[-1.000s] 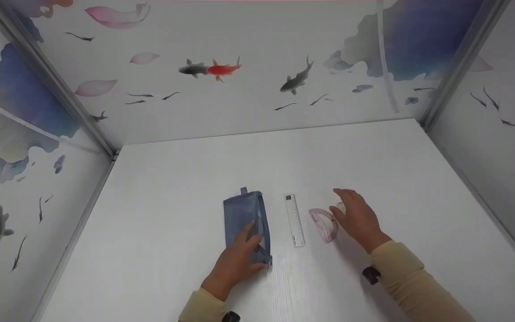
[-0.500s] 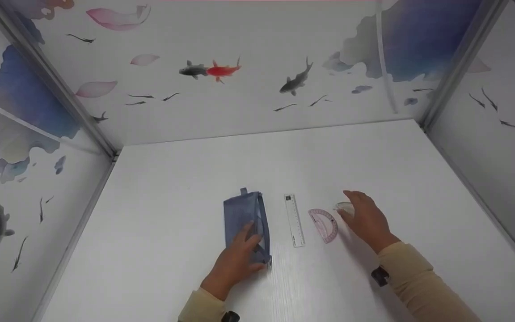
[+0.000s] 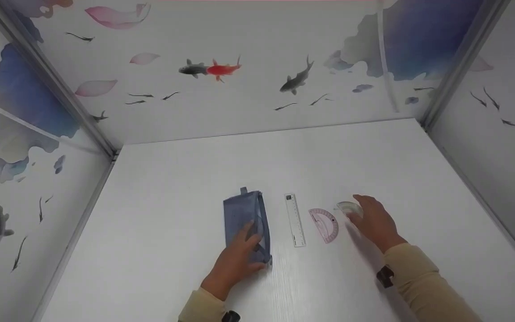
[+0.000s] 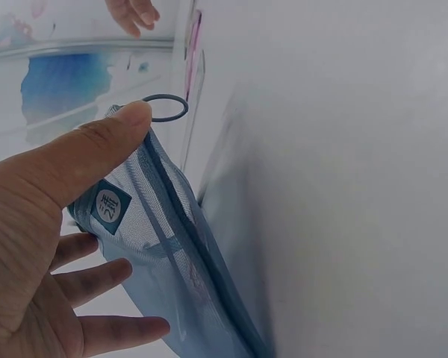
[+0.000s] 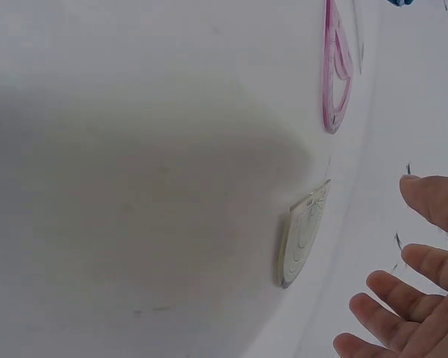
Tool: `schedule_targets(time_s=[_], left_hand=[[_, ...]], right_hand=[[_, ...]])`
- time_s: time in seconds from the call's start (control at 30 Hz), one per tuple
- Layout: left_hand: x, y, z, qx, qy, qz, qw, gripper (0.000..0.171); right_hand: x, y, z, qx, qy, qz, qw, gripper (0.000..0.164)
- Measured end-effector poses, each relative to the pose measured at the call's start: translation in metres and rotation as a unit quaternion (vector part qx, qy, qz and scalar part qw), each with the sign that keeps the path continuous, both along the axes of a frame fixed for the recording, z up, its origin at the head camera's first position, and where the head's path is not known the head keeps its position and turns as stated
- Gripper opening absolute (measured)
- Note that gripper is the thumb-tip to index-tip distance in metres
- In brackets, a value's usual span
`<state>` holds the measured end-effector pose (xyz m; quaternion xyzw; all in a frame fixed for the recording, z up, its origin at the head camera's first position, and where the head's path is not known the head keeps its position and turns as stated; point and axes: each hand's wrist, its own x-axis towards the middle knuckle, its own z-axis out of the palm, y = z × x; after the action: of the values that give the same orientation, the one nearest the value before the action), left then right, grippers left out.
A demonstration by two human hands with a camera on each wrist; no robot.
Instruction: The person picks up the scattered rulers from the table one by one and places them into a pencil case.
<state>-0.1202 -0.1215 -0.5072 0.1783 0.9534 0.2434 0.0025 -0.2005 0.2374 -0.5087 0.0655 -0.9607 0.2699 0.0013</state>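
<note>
My left hand (image 3: 238,257) rests on a blue mesh pencil case (image 3: 241,208), which lies with its zip side facing right. In the left wrist view, the thumb presses the near end of the pencil case beside its zip-pull ring (image 4: 168,108); the visible fingers are spread and nearly straight. My right hand (image 3: 377,223) hovers with loosely bent fingers over a pale, translucent flat piece with a curved edge (image 3: 349,207). The right wrist view shows that piece on the table, apart from the fingers. A pink protractor (image 3: 324,226) lies left of it.
Between the pencil case and the protractor lies a clear ruler (image 3: 295,220). White panels printed with fish and petals surround the white table (image 3: 159,201) at the back (image 3: 248,107) and both sides.
My right hand has drawn away to the right and slightly toward me, uncovering more of the pale translucent piece. The left hand and pencil case have stayed put.
</note>
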Motion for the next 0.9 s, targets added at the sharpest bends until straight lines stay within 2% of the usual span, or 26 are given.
schedule_targets(time_s=[0.57, 0.9], left_hand=[[-0.001, -0.001, 0.001, 0.003, 0.003, -0.005, 1.0000, 0.064], [0.001, 0.000, 0.000, 0.001, 0.007, -0.003, 1.0000, 0.065]], right_hand=[[-0.002, 0.007, -0.009, 0.019, -0.057, -0.013, 0.998, 0.058], [0.000, 0.008, -0.015, 0.006, -0.081, -0.014, 0.997, 0.057]])
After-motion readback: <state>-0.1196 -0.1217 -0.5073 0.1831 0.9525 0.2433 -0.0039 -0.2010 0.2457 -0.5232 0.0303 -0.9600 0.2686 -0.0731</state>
